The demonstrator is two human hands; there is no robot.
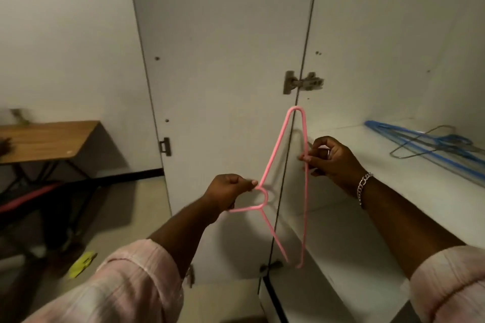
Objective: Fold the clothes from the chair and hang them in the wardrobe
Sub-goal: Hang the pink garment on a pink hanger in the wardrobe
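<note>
From the head camera, you hold a pink hanger [288, 181] up in front of the open wardrobe door [223, 86], turned on end so one shoulder corner points up and the other down. Your left hand [231, 193] has its fingers curled round the neck, thumb pinching just where the hook begins. Your right hand [328, 160] pinches the long straight bar between thumb and fingertips, a chain bracelet [363, 186] at its wrist. Both sleeves are pale pink and rolled back.

To your right, blue hangers [425, 144] lie flat on the white wardrobe shelf [380, 191], well apart from your hands. Far left stands a wooden table [49, 139], with a yellow-green item [81, 263] on the floor below it.
</note>
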